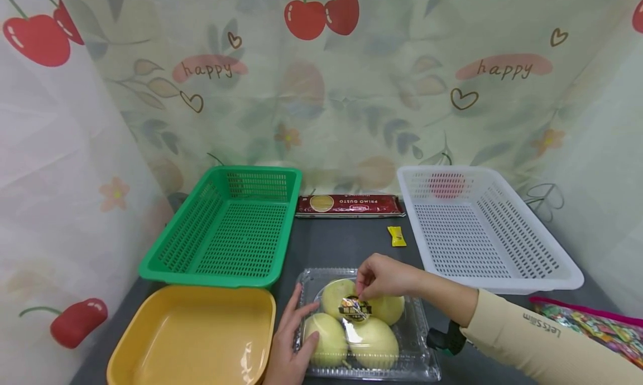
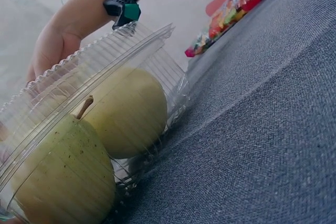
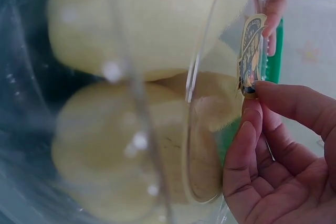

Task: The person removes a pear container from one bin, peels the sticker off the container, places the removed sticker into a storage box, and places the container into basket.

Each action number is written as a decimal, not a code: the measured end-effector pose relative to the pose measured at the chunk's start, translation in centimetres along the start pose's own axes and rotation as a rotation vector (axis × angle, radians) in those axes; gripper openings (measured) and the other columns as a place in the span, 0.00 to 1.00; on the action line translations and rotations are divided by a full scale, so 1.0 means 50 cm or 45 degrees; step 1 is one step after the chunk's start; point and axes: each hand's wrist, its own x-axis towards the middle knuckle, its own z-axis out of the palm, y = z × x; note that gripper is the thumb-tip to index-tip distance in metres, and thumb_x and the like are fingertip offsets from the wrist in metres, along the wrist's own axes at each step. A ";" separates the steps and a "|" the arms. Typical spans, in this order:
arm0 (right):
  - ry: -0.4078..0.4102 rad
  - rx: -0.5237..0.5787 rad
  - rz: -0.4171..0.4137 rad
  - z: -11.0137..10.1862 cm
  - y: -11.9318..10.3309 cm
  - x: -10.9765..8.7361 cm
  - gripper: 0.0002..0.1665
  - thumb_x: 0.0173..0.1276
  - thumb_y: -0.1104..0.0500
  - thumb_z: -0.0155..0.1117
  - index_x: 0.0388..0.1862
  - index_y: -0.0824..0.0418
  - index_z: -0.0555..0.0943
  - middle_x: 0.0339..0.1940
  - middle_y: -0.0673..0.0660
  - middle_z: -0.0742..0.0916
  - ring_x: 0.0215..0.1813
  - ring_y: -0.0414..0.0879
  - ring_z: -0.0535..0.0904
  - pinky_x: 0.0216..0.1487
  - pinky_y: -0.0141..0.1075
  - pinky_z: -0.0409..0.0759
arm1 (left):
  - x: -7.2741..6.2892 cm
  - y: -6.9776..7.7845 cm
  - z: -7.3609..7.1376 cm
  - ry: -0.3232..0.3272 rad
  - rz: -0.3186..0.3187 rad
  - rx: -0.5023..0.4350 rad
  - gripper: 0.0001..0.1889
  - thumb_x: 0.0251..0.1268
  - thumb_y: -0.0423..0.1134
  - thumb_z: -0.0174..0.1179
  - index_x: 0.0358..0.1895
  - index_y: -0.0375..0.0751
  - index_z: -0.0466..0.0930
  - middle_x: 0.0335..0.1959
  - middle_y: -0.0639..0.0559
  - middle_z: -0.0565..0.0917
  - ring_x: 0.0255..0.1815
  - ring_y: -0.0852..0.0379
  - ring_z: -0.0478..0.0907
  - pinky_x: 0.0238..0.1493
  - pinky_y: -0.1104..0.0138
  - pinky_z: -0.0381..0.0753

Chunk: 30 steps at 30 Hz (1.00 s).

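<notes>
A clear plastic clamshell box (image 1: 419, 340) with several pale yellow-green pears (image 1: 374, 343) inside rests on the dark cloth, its lid down. On top of the lid is a dark label sticker (image 1: 355, 308) with gold print. My right hand (image 1: 387, 276) pinches the edge of this sticker between thumb (image 3: 286, 98) and curled fingers. With spread, fairly straight fingers my left hand (image 1: 291, 340) touches the left side of the box. In the left wrist view a pear with a brown stem (image 2: 68, 171) shows through the ribbed box wall.
A yellow basin (image 1: 196, 340) stands left of the left hand, with a green basket (image 1: 236, 229) behind it. At the back lie a red biscuit pack (image 1: 351, 205) and a small yellow packet (image 1: 396, 236). A white basket (image 1: 452, 234) and a colourful bag (image 1: 598, 323) are at the right.
</notes>
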 end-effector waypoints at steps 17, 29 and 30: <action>-0.024 0.035 -0.028 -0.002 0.005 -0.002 0.03 0.57 0.68 0.64 0.25 0.65 0.80 0.22 0.50 0.82 0.24 0.39 0.70 0.24 0.27 0.67 | 0.001 -0.002 0.001 0.013 0.026 -0.009 0.25 0.50 0.30 0.59 0.55 0.53 0.76 0.73 0.46 0.58 0.71 0.42 0.56 0.64 0.40 0.58; -0.032 0.065 -0.054 -0.004 0.003 -0.005 0.03 0.58 0.68 0.64 0.27 0.68 0.80 0.22 0.52 0.83 0.24 0.38 0.70 0.24 0.27 0.68 | 0.001 -0.004 0.001 0.000 0.018 -0.009 0.26 0.51 0.30 0.59 0.56 0.55 0.75 0.73 0.44 0.57 0.72 0.41 0.56 0.64 0.38 0.58; -0.032 0.074 -0.051 -0.004 0.003 -0.005 0.03 0.58 0.68 0.64 0.27 0.68 0.80 0.22 0.52 0.82 0.24 0.38 0.70 0.24 0.27 0.68 | 0.001 -0.004 0.001 0.002 0.021 -0.008 0.26 0.51 0.30 0.59 0.56 0.55 0.75 0.73 0.44 0.57 0.71 0.41 0.56 0.63 0.38 0.58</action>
